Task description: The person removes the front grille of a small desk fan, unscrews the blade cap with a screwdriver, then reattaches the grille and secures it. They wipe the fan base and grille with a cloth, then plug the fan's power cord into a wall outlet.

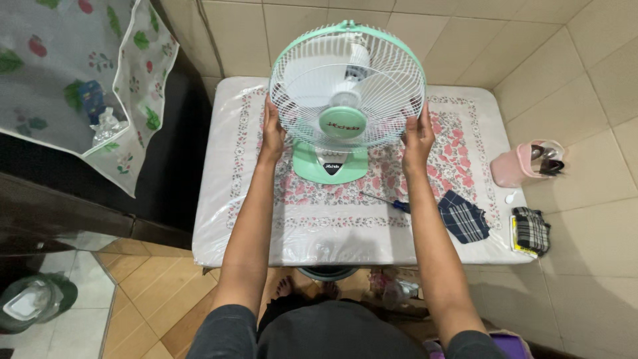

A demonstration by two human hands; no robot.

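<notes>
Both hands, left hand (272,135) and right hand (418,137), are gripping the fan (347,86) by the sides of its wire guard. It is standing on the table (219,199). I am judging it light, top-heavy; thin wires bend, so the rim is safest.

Mint-green table fan (346,100) standing upright on its base, round white wire guard facing the camera, white blades showing behind the grille, green hub cap at centre, sitting at the table's twelve o'clock side
</notes>
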